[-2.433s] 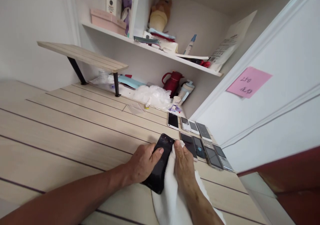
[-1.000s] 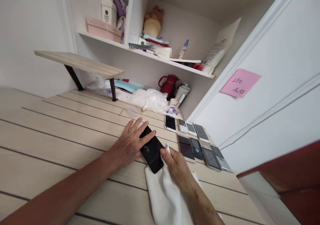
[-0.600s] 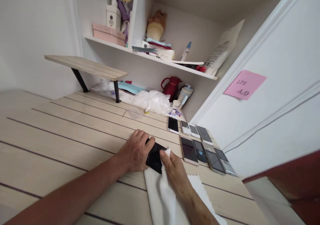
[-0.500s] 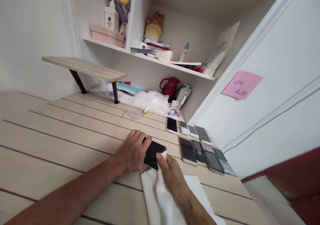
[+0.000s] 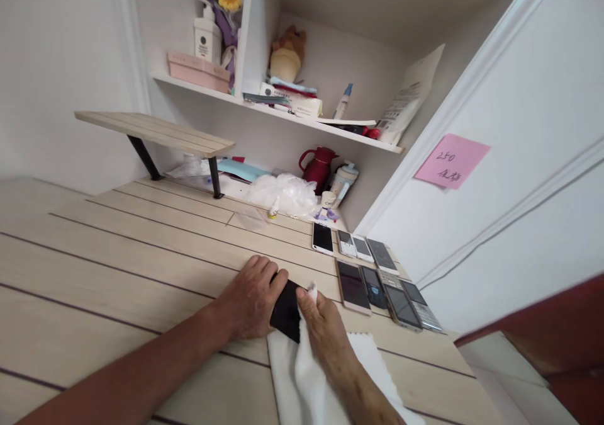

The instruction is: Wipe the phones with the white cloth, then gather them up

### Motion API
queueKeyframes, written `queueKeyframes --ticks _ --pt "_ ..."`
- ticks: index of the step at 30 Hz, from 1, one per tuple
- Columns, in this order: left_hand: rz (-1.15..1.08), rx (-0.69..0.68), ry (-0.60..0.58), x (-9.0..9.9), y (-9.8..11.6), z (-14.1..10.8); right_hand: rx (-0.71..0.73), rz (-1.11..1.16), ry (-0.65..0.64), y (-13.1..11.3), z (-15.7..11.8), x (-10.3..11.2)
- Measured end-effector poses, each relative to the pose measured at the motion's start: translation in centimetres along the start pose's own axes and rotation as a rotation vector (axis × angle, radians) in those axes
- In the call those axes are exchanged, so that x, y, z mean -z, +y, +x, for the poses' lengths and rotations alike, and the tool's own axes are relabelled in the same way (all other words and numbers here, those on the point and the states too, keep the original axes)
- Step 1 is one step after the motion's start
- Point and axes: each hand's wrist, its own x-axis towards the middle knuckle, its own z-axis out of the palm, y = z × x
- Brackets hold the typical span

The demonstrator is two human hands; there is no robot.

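Note:
A black phone (image 5: 285,308) is tilted between my two hands above the wooden table (image 5: 189,255). My left hand (image 5: 252,296) is closed round its left end, thumb along the upper edge. My right hand (image 5: 323,324) pinches a white cloth (image 5: 309,362) against the right end of the phone, thumb on top. The rest of the cloth hangs down and spreads over the table beneath my right wrist. The fingers under the phone are hidden.
Several phones, among them a white-framed one (image 5: 323,238) and a gold-edged one (image 5: 353,286), lie to the right. A small raised shelf (image 5: 155,132) stands back left. Behind are a plastic bag (image 5: 283,193) and a red jug (image 5: 318,168).
The phone has tipped more steeply, and its face now looks plain dark. The cloth bunches higher at its right end. My left hand sits slightly lower in view.

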Motion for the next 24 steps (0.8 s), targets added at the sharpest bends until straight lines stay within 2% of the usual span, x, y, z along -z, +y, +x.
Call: queueKeyframes --ticks 3,5,12,19,21,24 --pt "0.013 0.090 0.039 -0.3 -0.2 0.1 0.040 0.069 -0.078 -0.1 -0.1 -0.4" --pt "0.019 0.097 0.048 -0.3 -0.1 0.0 0.051 0.067 -0.071 -0.2 0.0 -0.2" --pt "0.012 -0.064 -0.010 0.1 1.6 -0.2 -0.011 -0.070 0.155 -0.7 0.3 1.1" --pt "0.037 0.145 0.035 -0.2 0.9 0.2 -0.010 -0.020 -0.001 -0.2 -0.2 -0.1" --pt "0.031 0.135 0.035 -0.2 1.2 0.1 -0.010 -0.010 0.018 -0.4 -0.1 0.2" --pt "0.009 0.049 0.009 0.0 2.1 -0.2 -0.030 -0.024 0.098 -1.1 0.2 1.1"
